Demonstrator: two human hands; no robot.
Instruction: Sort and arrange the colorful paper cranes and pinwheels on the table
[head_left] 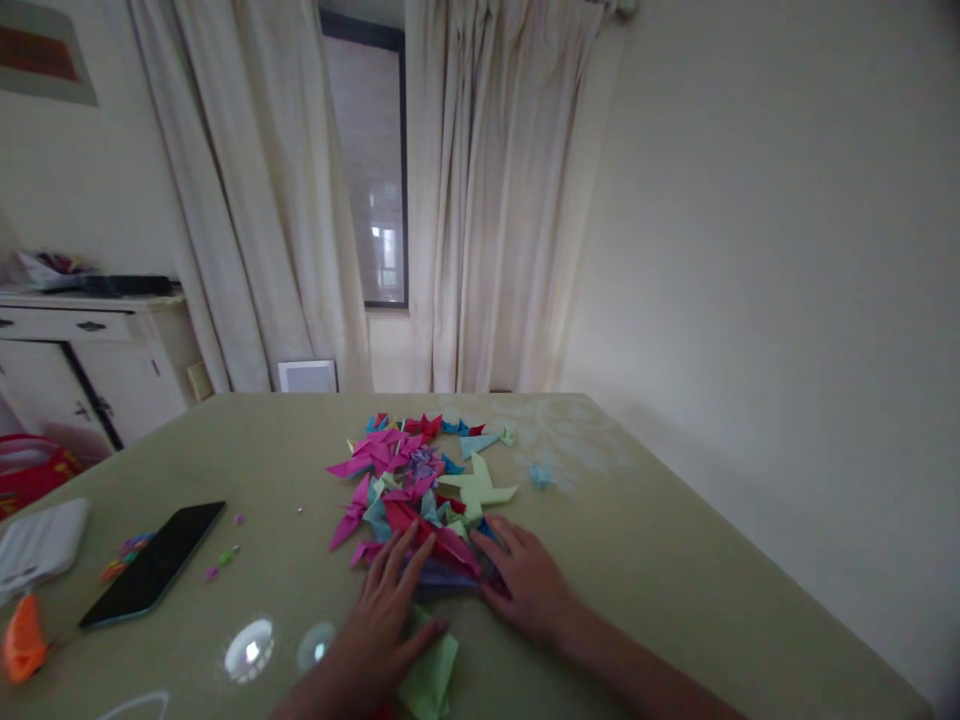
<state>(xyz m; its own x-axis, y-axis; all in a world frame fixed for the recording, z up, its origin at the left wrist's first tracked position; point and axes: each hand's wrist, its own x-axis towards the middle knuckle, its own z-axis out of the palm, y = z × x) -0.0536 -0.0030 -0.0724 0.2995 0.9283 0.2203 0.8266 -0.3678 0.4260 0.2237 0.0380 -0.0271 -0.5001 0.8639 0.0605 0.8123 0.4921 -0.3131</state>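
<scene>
Before pale curtains (247,200), a greenish table (675,580) bears a heap of folded paper (416,465), its near edge partly covered by the left hand (382,620), laid flat with fingers slightly spread and gripping nothing visible, and the right hand (529,585), loosely bent at its near right side, its hold unclear. Well left lie a dark phone (154,570), a white case (41,545) and an orange object (25,638); a green sheet (433,675), partly hidden, sits under the left hand, and tiny beads (225,557) dot the tabletop beside the phone.
</scene>
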